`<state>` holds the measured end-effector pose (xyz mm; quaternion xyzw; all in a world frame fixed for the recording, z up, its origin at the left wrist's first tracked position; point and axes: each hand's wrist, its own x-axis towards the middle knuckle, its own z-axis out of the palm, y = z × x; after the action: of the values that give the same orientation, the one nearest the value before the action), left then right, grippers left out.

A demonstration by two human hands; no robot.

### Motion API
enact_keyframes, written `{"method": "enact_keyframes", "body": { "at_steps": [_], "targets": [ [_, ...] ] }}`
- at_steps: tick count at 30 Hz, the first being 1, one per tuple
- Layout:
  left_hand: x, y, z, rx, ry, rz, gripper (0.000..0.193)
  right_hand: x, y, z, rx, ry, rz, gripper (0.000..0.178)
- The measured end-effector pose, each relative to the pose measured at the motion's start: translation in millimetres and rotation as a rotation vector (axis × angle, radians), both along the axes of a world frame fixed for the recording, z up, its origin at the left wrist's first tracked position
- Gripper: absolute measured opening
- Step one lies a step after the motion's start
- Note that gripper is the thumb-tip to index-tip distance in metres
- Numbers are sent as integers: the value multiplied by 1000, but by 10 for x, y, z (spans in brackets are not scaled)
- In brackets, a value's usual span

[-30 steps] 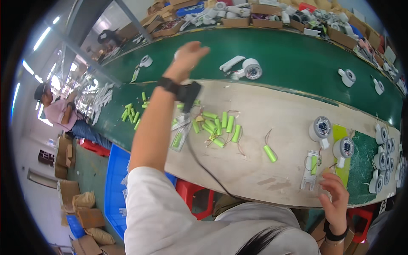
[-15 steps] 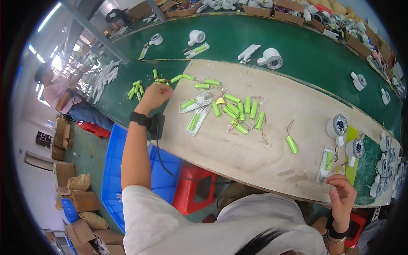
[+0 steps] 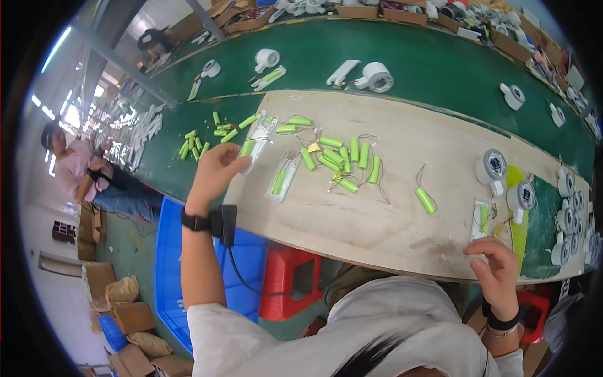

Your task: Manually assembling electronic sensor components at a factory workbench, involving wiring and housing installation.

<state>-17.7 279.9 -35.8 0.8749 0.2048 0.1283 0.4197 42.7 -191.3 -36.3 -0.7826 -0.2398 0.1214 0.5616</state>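
My left hand (image 3: 217, 176) is closed on a white plastic handle shell (image 3: 260, 133), tilted at the left end of the board, with a green battery cell (image 3: 247, 148) lying in its near end. Beside it another white shell (image 3: 274, 190) with a green cell rests on the board. My right hand (image 3: 495, 270) hovers with thumb and forefinger apart, nothing visible between them. Its fingertips are close to the near end of a third shell (image 3: 476, 228) that has a green cell in it. Several loose green cells (image 3: 344, 160) with thin wires lie mid-board, and one cell (image 3: 425, 200) lies apart.
Two white round-headed housings (image 3: 491, 166) stand by a yellow sheet (image 3: 516, 226) at the right, with several more housings (image 3: 567, 220) beyond. Past the board (image 3: 389, 232) runs a green bench (image 3: 433, 69) carrying more parts. A blue bin (image 3: 173, 276) and red stool (image 3: 284, 283) stand below.
My left hand has come back from the cells at the far left and taken up one of the two shells, lifting it leftward. My right hand stays near the right-hand shell.
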Motion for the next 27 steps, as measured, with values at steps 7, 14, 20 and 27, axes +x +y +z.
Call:
{"method": "enact_keyframes", "body": {
  "at_steps": [7,14,20,27],
  "targets": [
    [186,-1495,222,-87,-52,-172,28,211,497,190,-20,-643,73,33],
    [485,-2423,353,-309,122,-465,25,485,148,120,32,-1023,-96,27],
    [799,-2869,406,-134,256,-919,28,420,-357,113,213,-682,17,15],
    [1937,-3242,697,75,188,-1340,37,543,-1111,-13,181,-522,42,21]
  ]
}}
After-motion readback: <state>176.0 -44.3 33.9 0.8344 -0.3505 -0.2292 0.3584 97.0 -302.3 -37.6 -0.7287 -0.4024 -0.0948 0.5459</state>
